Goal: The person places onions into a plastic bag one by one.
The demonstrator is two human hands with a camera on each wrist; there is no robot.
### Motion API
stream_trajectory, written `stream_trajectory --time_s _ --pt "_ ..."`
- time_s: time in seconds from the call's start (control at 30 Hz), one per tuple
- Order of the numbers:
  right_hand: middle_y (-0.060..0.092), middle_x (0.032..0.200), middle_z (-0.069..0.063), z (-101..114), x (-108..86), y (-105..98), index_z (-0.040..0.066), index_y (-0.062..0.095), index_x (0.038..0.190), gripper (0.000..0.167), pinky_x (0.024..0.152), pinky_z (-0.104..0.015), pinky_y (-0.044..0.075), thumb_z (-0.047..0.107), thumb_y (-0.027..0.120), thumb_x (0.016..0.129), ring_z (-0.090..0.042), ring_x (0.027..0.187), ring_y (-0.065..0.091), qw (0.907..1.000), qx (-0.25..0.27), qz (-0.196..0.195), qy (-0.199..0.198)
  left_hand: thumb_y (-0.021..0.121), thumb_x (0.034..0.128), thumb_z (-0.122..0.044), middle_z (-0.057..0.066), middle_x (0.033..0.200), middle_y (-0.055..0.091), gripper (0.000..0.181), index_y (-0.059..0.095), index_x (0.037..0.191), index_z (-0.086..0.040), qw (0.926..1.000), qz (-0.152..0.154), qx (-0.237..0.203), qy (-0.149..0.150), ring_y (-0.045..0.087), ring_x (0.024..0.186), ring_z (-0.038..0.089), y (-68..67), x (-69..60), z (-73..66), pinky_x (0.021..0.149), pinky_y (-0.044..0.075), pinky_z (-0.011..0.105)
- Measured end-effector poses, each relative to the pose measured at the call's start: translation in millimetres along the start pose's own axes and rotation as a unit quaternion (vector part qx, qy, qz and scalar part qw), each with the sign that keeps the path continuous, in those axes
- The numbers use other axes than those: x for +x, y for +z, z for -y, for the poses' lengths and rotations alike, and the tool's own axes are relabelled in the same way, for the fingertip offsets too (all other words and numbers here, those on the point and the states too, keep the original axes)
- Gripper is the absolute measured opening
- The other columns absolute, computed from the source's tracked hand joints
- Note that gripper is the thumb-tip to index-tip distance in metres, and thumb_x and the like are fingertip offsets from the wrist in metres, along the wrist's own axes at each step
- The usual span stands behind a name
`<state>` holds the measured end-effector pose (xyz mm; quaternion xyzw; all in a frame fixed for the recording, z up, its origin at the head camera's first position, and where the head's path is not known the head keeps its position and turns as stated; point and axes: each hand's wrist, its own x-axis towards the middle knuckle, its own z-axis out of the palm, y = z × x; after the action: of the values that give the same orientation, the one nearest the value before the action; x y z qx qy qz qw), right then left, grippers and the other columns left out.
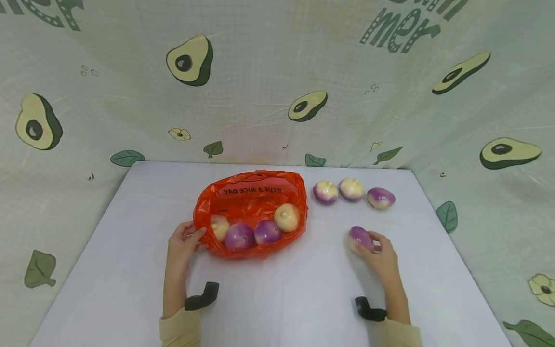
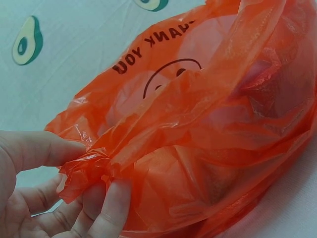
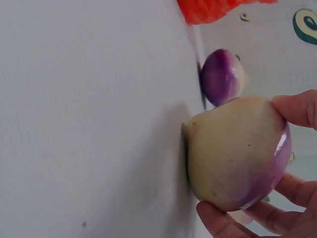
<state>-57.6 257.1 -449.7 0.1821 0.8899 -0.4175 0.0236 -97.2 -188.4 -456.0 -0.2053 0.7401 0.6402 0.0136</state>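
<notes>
An orange-red plastic bag (image 1: pixel 251 188) lies with its mouth spread on the white table, printed lettering on its inner wall. Inside it sit several purple-and-white turnips, such as a purple one (image 1: pixel 240 236) and a pale one (image 1: pixel 286 218). My left hand (image 1: pixel 184 243) pinches the bag's left rim between thumb and fingers; the left wrist view shows the bunched plastic (image 2: pixel 86 171). To the right, my right hand (image 1: pixel 383 258) grips a turnip (image 3: pixel 235 153) with thumb and fingertips. Whether that turnip touches the table I cannot tell.
Behind the right hand, three turnips stand in a row: one (image 1: pixel 325 192) beside the bag, a pale one (image 1: pixel 351 189) and a purple one (image 1: pixel 381 198). A cloth with avocado prints (image 1: pixel 260 130) hangs behind the white table (image 1: pixel 286 299). Both wrists wear black mounts (image 1: pixel 203 296).
</notes>
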Motion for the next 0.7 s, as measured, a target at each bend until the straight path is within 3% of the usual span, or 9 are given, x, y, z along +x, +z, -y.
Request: stream_trajectory --time_s 0.5,0.6,0.7 --pt "0.041 0.137 -0.017 15.3 -6.3 25.2 0.004 0.04 0.135 0.064 0.095 -0.046 0.044 0.036 0.065 0.085 -0.033 0.116 0.048 0.999 0.028 0.019 -0.03 0.061 0.0885 -0.036 0.007 0.107 0.052 0.049 0.047 0.126 -0.008 0.9999 0.007 0.001 -0.01 0.058 0.075 0.005 -1.1 1.0 1.1 0.07 0.055 0.02" --pt "0.042 0.136 -0.016 18.7 -6.4 26.4 0.004 0.041 0.134 0.063 0.093 -0.038 0.046 0.035 0.066 0.085 -0.031 0.115 0.048 0.9985 0.03 0.014 -0.043 0.064 0.0856 -0.04 0.006 0.103 0.053 0.053 0.048 0.124 -0.007 0.9999 0.007 -0.008 0.006 0.058 0.078 0.008 -1.9 3.6 6.9 0.067 0.055 0.02" --pt "0.044 0.135 -0.014 23.3 -6.6 26.8 0.005 0.042 0.133 0.062 0.087 -0.021 0.045 0.033 0.068 0.084 -0.028 0.113 0.049 0.9974 0.036 0.007 -0.062 0.066 0.0837 -0.041 0.007 0.102 0.054 0.053 0.05 0.122 -0.008 0.9998 0.001 -0.017 0.014 0.059 0.078 0.01 -2.1 5.0 9.9 0.065 0.055 0.019"
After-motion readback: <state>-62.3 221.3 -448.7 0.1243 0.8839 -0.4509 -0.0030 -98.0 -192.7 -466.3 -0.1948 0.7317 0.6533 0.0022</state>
